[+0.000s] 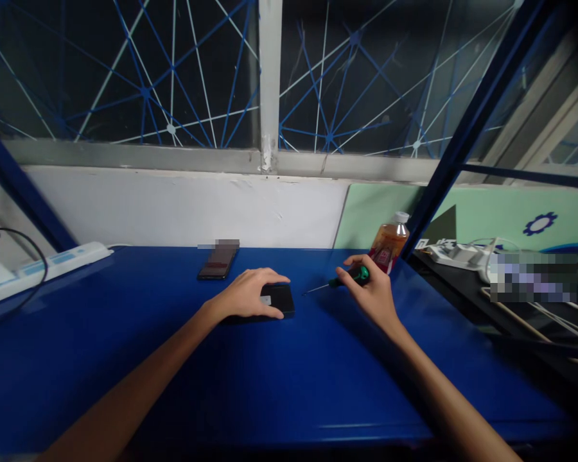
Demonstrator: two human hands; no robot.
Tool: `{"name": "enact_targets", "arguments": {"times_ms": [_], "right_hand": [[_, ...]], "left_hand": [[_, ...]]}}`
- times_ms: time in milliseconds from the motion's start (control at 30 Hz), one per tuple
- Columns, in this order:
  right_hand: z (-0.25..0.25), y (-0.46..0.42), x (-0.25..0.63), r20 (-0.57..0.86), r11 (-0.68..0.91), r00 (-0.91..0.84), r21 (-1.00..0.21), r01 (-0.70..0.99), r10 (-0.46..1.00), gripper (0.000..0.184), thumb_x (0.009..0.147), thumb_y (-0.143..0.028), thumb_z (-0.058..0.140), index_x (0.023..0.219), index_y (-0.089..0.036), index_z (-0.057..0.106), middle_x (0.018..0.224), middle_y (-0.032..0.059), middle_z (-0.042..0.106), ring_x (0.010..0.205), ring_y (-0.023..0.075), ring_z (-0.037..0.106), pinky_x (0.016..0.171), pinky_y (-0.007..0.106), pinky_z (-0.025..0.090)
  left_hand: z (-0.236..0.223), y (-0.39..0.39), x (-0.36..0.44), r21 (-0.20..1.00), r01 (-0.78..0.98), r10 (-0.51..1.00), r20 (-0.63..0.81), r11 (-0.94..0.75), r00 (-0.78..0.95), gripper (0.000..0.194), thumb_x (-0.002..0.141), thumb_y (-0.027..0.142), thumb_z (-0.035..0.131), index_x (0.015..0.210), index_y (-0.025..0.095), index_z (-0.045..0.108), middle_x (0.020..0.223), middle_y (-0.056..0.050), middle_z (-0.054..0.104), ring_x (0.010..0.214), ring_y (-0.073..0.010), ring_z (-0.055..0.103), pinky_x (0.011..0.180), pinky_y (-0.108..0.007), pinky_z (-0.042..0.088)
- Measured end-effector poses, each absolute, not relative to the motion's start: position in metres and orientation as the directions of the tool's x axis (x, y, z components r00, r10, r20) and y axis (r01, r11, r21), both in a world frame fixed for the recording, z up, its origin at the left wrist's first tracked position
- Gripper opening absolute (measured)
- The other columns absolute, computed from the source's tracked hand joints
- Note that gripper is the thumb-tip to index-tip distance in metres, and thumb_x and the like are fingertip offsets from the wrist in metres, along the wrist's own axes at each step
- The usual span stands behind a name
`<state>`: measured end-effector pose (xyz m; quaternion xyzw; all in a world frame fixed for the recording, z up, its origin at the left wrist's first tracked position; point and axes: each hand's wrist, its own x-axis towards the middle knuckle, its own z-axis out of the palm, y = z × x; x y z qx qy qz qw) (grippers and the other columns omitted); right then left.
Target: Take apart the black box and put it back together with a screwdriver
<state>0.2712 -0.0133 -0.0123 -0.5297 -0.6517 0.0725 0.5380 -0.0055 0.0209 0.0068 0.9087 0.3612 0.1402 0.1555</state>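
Note:
A flat black box-like device (pixel 282 300) with a small light label lies on the blue table (pixel 279 378). Over its left part rests my left hand (pixel 250 293), thumb and fingers gripping its two long sides; the palm hides that end. My right hand (pixel 373 292) is closed around the green and black handle of a screwdriver (pixel 361 276). The thin shaft points left and slightly down, its tip a short way right of the device and apart from it. Behind my right hand stands a bottle (pixel 394 236) with a white cap and amber drink, its lower part partly covered.
A smartphone (pixel 219 260) lies near the table's back edge. At the far left is a white power strip (pixel 52 269) with a dark cable (pixel 41 282). Another power strip (pixel 457 255) and loose cables lie on a dark surface at right. Blue frame posts (pixel 443 167) rise at both sides.

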Motion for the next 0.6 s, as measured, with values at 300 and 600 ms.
{"name": "enact_targets", "arguments": {"times_ms": [300,600], "right_hand": [[-0.013,-0.009,0.277,0.556,0.420,0.271,-0.801,0.426,0.786,0.025,0.079,-0.042,0.068,0.087,-0.020,0.058,0.056,-0.0056,0.051,0.040,0.0093,0.046,0.041,0.023,0.037],[-0.010,-0.009,0.280,0.594,0.453,0.324,-0.789,0.415,0.736,0.022,0.078,-0.038,0.070,0.080,-0.019,0.059,0.057,-0.0047,0.053,0.039,0.0080,0.046,0.039,0.022,0.037]], "left_hand": [[-0.009,0.018,0.005,0.219,0.638,0.674,0.242,-0.738,0.698,0.031,0.085,0.048,0.061,0.113,0.034,0.068,0.124,-0.003,0.059,0.110,-0.0278,0.054,0.090,-0.044,0.040],[-0.016,0.015,0.008,0.133,0.608,0.621,0.210,-0.783,0.755,0.043,0.095,0.055,0.041,0.130,0.032,0.054,0.143,-0.003,0.049,0.134,-0.0299,0.038,0.101,-0.050,0.032]]}}
